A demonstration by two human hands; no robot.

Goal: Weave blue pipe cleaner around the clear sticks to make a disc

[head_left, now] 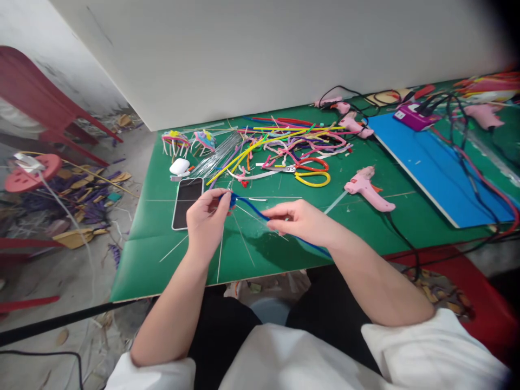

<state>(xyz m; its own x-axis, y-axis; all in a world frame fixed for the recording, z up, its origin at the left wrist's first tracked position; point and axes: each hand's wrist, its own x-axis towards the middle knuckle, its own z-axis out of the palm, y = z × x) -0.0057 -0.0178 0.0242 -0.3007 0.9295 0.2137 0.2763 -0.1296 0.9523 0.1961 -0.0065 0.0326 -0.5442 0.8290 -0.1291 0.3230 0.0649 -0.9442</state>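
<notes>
My left hand [209, 216] pinches a small blue coil with thin clear rods fanning out from it over the green table [154, 271]. From that coil a blue pipe cleaner [252, 206] runs to my right hand [298, 222], whose thumb and fingers are closed on it. Its loose end trails below my right wrist toward the table's front edge. Beside my left hand lies a phone [189, 203], partly covered by the hand. Scissors [300, 170] with one red and one yellow handle loop rest beyond my hands. How the coil is wound is too small to tell.
A pink glue gun [369, 189] lies at the right, its cord hanging over the front edge. Behind are many coloured pipe cleaners [284, 138], clear sticks [223, 154], two small decorated umbrella shapes [176, 141] and a white earbud case [179, 166]. A blue board [439, 179] carries cables.
</notes>
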